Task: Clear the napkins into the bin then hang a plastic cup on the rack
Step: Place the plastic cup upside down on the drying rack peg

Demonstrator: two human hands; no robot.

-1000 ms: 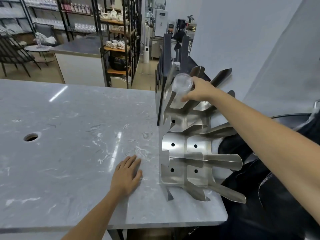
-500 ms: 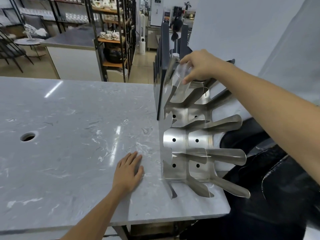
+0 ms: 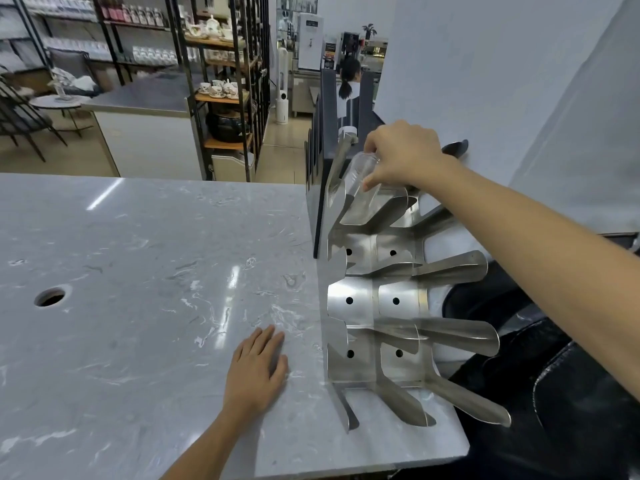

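Note:
A shiny steel rack [image 3: 367, 306] with several flat prongs stands upright at the right end of the marble table [image 3: 138, 271]. A clear plastic cup [image 3: 356, 178] lies tilted over a prong in the rack's top row. My right hand [image 3: 401, 154] grips the cup's base from above, arm stretched in from the right. My left hand [image 3: 258, 368] rests flat on the tabletop just left of the rack's foot, fingers spread, holding nothing. No napkins are in view.
A round hole [image 3: 50, 296] is cut in the tabletop at the left. A black bin bag [image 3: 554, 375] sits below the table's right edge behind the prongs. Dark upright panels [image 3: 329, 133] stand behind the rack. Shelving and a person are far back.
My right hand has carried the cup a little lower and further onto the top prong. The view has shifted slightly. My left hand has stayed flat on the table.

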